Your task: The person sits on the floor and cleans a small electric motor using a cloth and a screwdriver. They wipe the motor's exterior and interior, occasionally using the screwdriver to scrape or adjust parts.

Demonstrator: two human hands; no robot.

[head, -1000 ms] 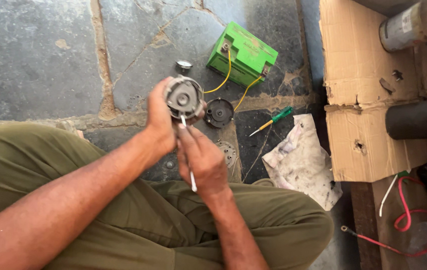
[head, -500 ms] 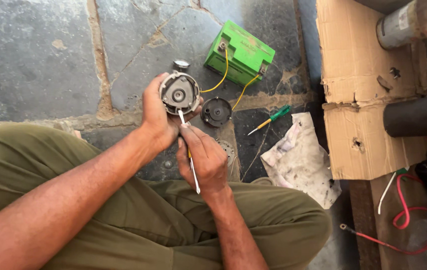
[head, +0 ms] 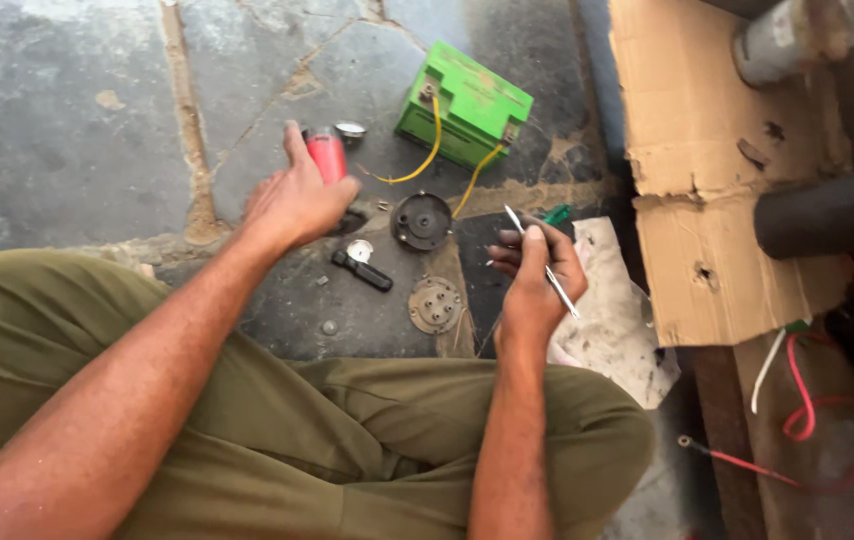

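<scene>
Disassembly looks well along: left hand (head: 297,200) curled around red cylinder (head: 327,157) over the stone floor (head: 67,110); black round cover (head: 421,221) and metal disc (head: 435,304) lie loose (reassembly left). Right hand (head: 535,275) pinches thin metal tool (head: 544,265). Earlier both hands worked one round part together.

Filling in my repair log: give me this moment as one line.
left hand: grips red cylindrical part | right hand: holds thin metal tool | stone floor: green battery, round black cover, round metal plate
</scene>
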